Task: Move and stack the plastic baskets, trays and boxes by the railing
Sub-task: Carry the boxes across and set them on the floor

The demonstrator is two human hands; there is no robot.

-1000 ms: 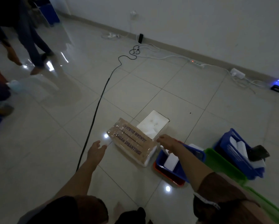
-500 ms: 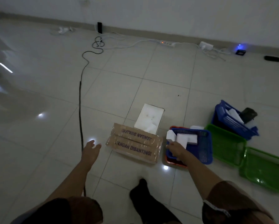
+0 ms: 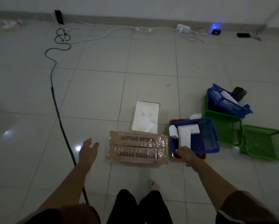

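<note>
L hand hangs over the floor w/ fingers spread wide, holding nothing, just left of the brown box. R hand is on the near edge of the blue basket; can't tell if it grips. That basket sits on a red tray and has white boxes inside. Right of it are 2 green trays, and far right, another blue one, tilted. A white box lies beyond the brown box.

left: black cable | centre: cardboard box | beyond: bare tiles
</note>
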